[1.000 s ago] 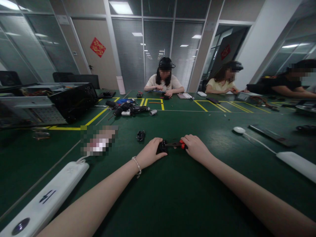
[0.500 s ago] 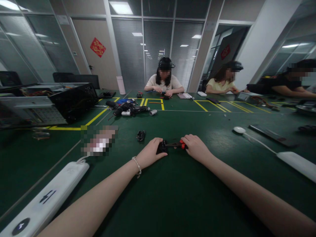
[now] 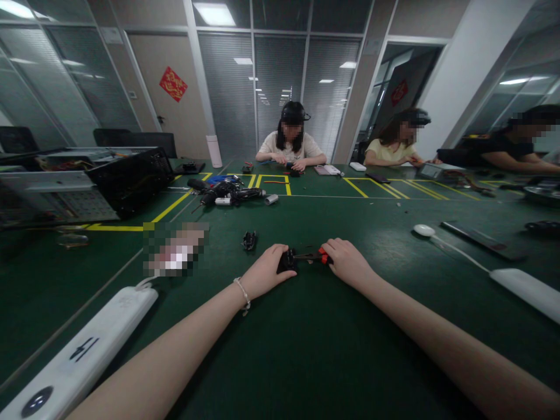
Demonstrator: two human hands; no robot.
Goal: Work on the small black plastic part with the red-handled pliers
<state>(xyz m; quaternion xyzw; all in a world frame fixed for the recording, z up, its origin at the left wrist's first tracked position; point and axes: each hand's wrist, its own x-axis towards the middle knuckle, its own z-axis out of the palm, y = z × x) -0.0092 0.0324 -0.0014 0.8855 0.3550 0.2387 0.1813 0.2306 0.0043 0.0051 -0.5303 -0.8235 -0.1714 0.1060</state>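
Note:
My left hand point(image 3: 270, 266) grips a small black part point(image 3: 289, 260) against the green table point(image 3: 280, 350), thumb and fingers on either side of it. What kind of part it is I cannot make out. Wrapped round the red handles of a pair of pliers point(image 3: 310, 256) is my right hand point(image 3: 346, 258). The long dark jaws point left and reach the black part; whether they pinch it is too small to tell. A second small black piece point(image 3: 249, 241) lies on the table, up and left of my left hand.
White power strips lie at left point(image 3: 87, 350) and right point(image 3: 525, 291). Beyond my hands is a heap of tools with a black drill point(image 3: 210, 195). An opened computer case point(image 3: 87, 186) stands far left. Across the table, several people sit, one person point(image 3: 292, 143) straight ahead.

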